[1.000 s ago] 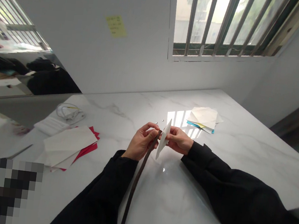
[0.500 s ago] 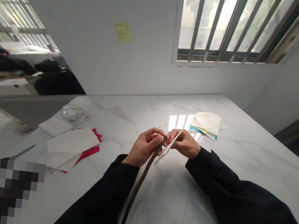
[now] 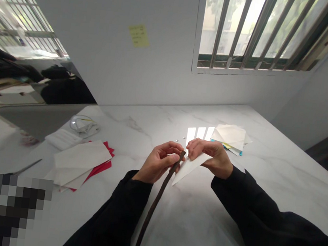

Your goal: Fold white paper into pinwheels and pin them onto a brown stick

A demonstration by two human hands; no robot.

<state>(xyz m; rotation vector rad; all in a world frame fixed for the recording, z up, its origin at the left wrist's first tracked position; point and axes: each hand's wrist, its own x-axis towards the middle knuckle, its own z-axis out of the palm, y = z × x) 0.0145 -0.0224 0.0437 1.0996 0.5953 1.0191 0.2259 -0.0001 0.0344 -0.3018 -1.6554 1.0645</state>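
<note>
My left hand [image 3: 156,162] grips the top end of a long brown stick [image 3: 154,206] between thumb and fingers. The stick slopes down toward me, its lower end out of view. On its right side, my right hand [image 3: 218,157] pinches a white sheet [image 3: 191,168], which looks like paper or thin cloth, with one edge close by the stick. Whether the sheet touches the stick I cannot tell. Two tiny shiny bits [image 3: 177,140] lie on the table just beyond my fingers.
White and red sheets [image 3: 80,160] lie at the left on the marbled table [image 3: 125,198], near scissors [image 3: 25,168] and a clear coiled item [image 3: 84,125]. Another stack of sheets [image 3: 230,134] is at the back right. A yellow note [image 3: 138,36] hangs on the wall.
My right hand has moved a little right and its wrist has turned, so the white sheet shows more of its flat face. My left hand keeps its grip on the stick.
</note>
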